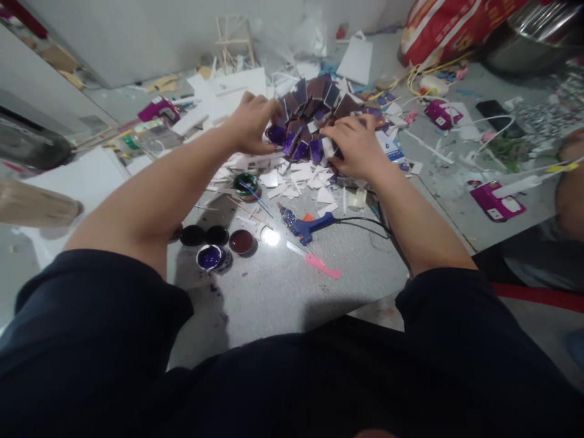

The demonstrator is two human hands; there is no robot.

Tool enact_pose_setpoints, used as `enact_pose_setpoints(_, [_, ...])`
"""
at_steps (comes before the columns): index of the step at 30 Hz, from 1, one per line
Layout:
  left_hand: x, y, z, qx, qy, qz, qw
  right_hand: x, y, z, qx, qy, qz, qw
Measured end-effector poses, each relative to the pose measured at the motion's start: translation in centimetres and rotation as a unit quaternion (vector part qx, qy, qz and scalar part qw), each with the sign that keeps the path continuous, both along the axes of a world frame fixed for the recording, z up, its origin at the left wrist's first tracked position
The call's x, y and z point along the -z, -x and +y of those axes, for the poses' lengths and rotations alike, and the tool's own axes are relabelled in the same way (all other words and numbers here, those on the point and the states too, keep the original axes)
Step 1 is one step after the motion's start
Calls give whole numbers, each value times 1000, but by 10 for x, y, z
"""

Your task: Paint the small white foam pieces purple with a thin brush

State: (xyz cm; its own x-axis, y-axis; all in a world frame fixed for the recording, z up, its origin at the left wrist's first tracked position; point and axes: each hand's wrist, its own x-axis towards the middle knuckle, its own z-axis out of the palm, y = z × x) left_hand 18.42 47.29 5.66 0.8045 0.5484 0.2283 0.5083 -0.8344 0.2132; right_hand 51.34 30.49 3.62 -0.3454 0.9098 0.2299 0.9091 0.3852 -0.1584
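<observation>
A mound-shaped model [314,103] of purple and brown painted card pieces sits at the far middle of the grey table [292,286]. My left hand [250,121] grips its left edge with bent fingers. My right hand [356,146] presses on its front right side, fingers curled over a white piece. White card scraps [296,179] lie strewn in front of the model.
Small paint pots [214,246], a blue glue gun [305,226] with a black cord and a pink cutter [322,266] lie near me. Purple tape dispensers [495,204], white cables, a red bag [456,24] and a metal pot are to the right. Another person's arm [570,188] is at the right edge.
</observation>
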Motion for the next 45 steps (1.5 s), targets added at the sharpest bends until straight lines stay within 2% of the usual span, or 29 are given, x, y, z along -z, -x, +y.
enact_pose_setpoints(7, [-7, 3, -12, 2, -12, 24, 1000, 9, -4, 0, -18, -50, -57, 997])
enact_pose_setpoints(11, [-10, 4, -15, 6, -18, 40, 999, 5, -4, -2, -14, -42, -65, 997])
enact_pose_setpoints(19, [-16, 1, -18, 3, 1, 13, 1000, -1, -7, 1, 17, 3, 0, 1000])
enact_pose_setpoints(33, [-20, -6, -11, 13, -44, 32, 998, -11, 9, 9, 99, 18, 39, 994])
enact_pose_setpoints(40, [-21, -7, -10, 18, -35, 25, 999, -22, 10, -14, 86, 39, 57, 994])
enact_pose_setpoints(45, [-18, -5, -8, 20, -30, 28, 999, -20, 21, -37, 113, 57, 48, 991])
